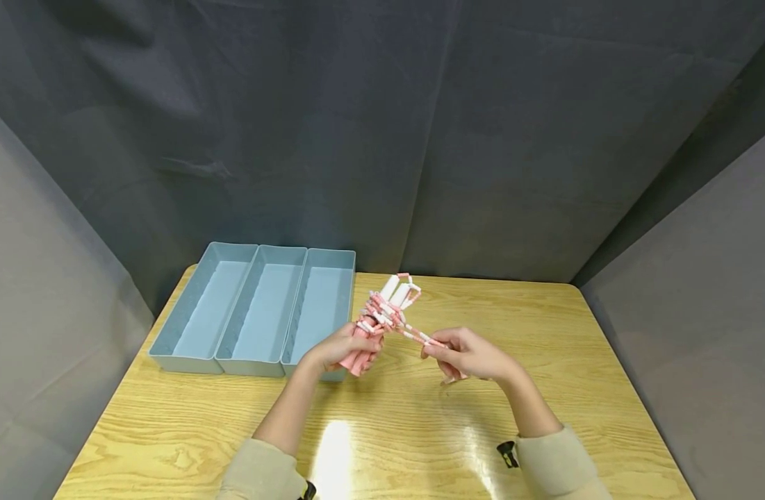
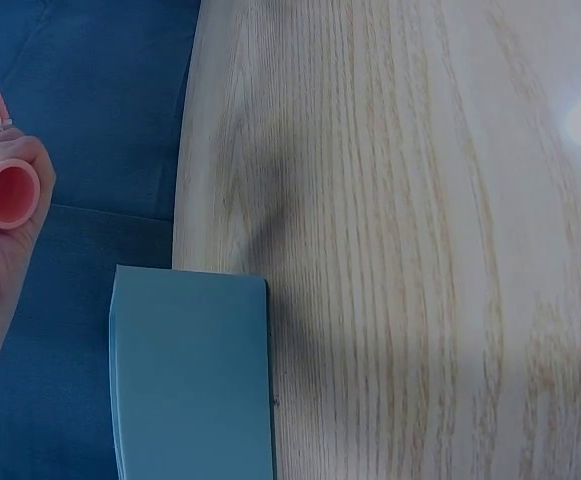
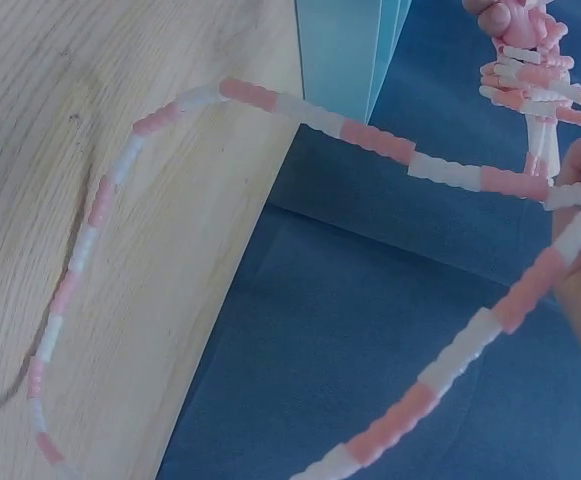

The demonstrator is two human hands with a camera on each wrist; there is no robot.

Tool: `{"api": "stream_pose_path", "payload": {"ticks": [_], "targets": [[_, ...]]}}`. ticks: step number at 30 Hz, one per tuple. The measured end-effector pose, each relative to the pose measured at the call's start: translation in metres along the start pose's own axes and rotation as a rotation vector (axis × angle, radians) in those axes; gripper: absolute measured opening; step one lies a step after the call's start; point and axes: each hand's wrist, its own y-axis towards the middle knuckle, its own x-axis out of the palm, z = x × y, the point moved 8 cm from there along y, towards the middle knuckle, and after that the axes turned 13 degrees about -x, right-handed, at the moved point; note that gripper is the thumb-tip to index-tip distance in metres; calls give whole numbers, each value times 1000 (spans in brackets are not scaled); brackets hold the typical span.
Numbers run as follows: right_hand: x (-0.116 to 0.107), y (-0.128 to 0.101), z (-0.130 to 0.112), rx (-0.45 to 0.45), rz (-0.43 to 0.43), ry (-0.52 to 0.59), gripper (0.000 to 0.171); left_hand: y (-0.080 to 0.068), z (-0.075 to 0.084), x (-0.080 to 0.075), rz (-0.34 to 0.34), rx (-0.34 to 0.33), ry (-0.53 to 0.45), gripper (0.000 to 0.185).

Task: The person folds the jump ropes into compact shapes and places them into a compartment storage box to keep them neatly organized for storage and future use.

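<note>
A beaded jump rope in pink and white [image 1: 385, 309] is held up above the table. My left hand [image 1: 340, 347] grips its two handles [image 1: 357, 360] side by side; their round, hollow pink ends [image 2: 12, 193] show in the left wrist view. Several turns of the beaded cord wrap around the handles' middle. To the right, my right hand [image 1: 472, 353] pinches the cord, which runs taut between the hands. From those fingers a long loop of cord [image 3: 450, 350] hangs out in the right wrist view. Part of the right grip is out of frame there.
Three blue-grey bins [image 1: 263, 305] stand side by side at the table's left, close to the left hand. The wooden table [image 1: 532, 326] has rounded corners. Dark cloth [image 1: 357, 139] hangs behind it, with lighter grey panels [image 1: 701, 333] at the sides.
</note>
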Motion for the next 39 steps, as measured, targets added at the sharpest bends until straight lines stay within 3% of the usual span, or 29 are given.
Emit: {"api": "stream_pose_path", "payload": {"ticks": [12, 23, 39], "targets": [[-1, -1, 3, 27, 22, 41, 25, 0, 1, -1, -6, 10, -5, 2], [-11, -1, 5, -10, 100, -24, 25, -2, 4, -3, 9, 19, -6, 4], [-21, -5, -20, -34, 65, -128, 21, -4, 1, -9, 26, 7, -8, 3]]}}
